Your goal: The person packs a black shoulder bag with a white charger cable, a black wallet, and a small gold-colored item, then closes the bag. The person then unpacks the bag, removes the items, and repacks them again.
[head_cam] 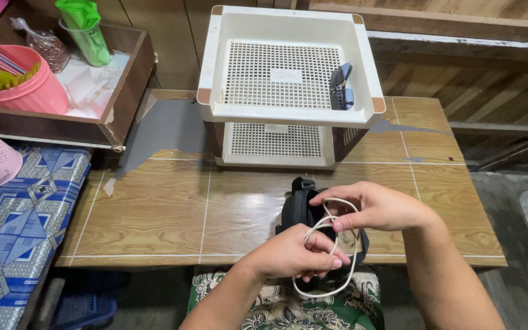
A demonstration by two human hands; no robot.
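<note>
- Left hand (291,253) and right hand (374,208) pinch a white cable (337,269), partly looped, over a black pouch (297,211) at the table's (154,214) front edge.
- The loop hangs loose, unfastened.

A thin white cord (331,244) is wound into a loose loop, the coil standing roughly upright at the near edge of the wooden table — its top arc runs over the fingers of the right hand (377,208), its lower curve hangs down past the table edge, pinched on one side by the left hand (294,253). Behind the loop lies a black pouch (300,211), small and soft-looking, standing on end on the tabletop — partly hidden by both hands
</note>
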